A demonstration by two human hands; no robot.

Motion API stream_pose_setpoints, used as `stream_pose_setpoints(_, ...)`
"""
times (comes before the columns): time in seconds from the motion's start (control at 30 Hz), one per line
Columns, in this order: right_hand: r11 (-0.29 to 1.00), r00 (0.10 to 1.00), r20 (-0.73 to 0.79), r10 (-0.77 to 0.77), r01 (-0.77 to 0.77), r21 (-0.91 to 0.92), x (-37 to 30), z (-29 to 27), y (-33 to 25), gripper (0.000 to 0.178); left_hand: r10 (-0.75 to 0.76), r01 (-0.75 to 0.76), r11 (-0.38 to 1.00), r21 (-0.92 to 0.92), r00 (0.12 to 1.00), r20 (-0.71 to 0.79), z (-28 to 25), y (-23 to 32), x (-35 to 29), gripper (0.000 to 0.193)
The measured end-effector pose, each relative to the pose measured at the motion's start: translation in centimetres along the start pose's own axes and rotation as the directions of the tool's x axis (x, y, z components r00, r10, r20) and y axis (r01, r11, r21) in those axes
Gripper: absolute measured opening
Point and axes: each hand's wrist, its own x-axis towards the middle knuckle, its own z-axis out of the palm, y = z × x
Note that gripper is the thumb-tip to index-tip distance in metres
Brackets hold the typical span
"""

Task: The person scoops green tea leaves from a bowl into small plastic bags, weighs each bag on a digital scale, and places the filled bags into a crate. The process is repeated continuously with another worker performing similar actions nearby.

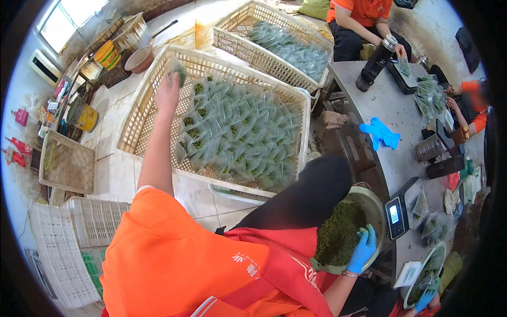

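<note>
My bare left hand (pixel 167 94) is stretched out over the near-left part of a large cream plastic crate (pixel 138 124). It is closed on a small clear bag (pixel 177 73) with green contents. Rows of similar clear bags (pixel 237 127) with small green berries at the bottom fill much of that crate. On the right, my right hand (pixel 363 250), in a blue glove, is in a pale green basin (pixel 373 211) beside my knee. Its fingers are curled together around some of the loose green berries (pixel 338 232) heaped there.
A second crate (pixel 229 34) of bags stands behind. On the right, a grey table (pixel 377 124) holds a blue glove (pixel 380 133), a black flask (pixel 377 61) and a scale (pixel 404 208). Co-workers sit around it. Stacked white crates (pixel 53 238) stand at left.
</note>
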Motion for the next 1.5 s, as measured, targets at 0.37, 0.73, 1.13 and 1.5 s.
stream_pose_setpoints(0.37,0.987,0.998,0.015,0.062,-0.059,-0.149,-1.9,0.7,1.6,0.027,-0.048,0.2,0.925,-0.324,0.905,0.422,17.1,-9.9,6.5,0.058)
stream_pose_setpoints(0.73,0.684,0.981,-0.104,0.163,-0.188,-0.705,-1.9,3.6,7.2,0.041,0.376,-0.179,0.792,-0.584,0.897,0.234,14.3,4.3,1.5,0.048)
stream_pose_setpoints(1.13,0.801,0.966,0.206,0.159,-0.005,-0.598,-2.2,-1.2,1.4,0.02,0.963,-0.364,-0.127,-0.923,0.179,-0.203,-1.1,37.6,-31.5,0.019)
stream_pose_setpoints(1.5,0.699,0.861,-0.372,-0.345,-0.029,-0.715,10.4,-6.1,-5.7,0.035,0.973,-0.157,0.219,-0.963,0.104,0.205,0.7,39.7,-38.1,0.021)
